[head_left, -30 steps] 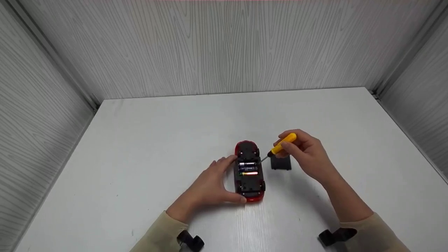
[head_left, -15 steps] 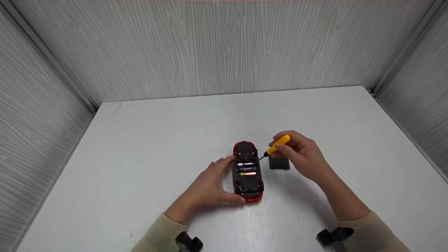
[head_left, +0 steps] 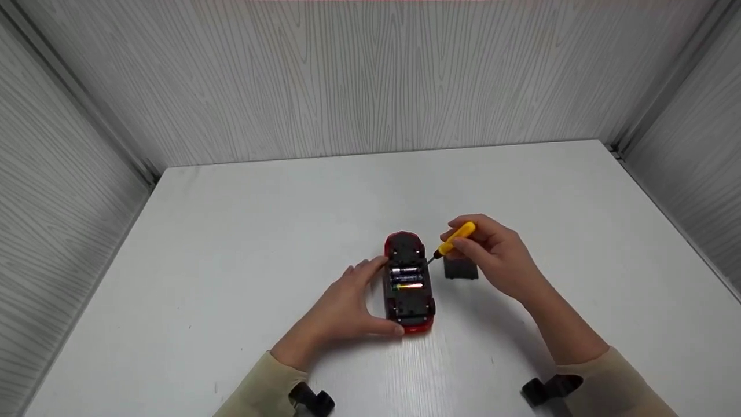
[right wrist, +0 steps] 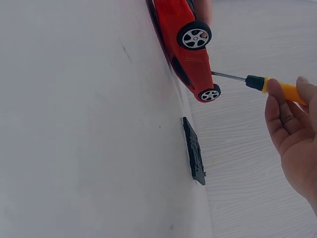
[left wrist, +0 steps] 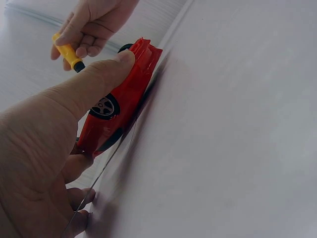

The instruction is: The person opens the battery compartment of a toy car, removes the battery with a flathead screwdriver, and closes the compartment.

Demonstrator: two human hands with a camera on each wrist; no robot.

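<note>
counter [head_left: 231,243] white, matte, walled on three sides by pale grey wood-grain panels [head_left: 370,75]. landmark: red toy car [head_left: 410,284], lying upside down near the counter's middle, battery bay open, batteries [head_left: 407,278] showing. black cover plate [head_left: 460,269] flat on the counter just right of the car's far end. left hand [head_left: 347,307] against the car's left flank; grip half open, thumb pressed to the near end, fingertips resting at the far left side. right hand [head_left: 492,255] right of the car, above the cover plate; grip closed in a pinch round the yellow handle of a screwdriver [head_left: 454,239]. shaft points down-left toward the car's far right edge; tip contact cannot be told. beige sleeves [head_left: 260,388] at both wrists.
</note>
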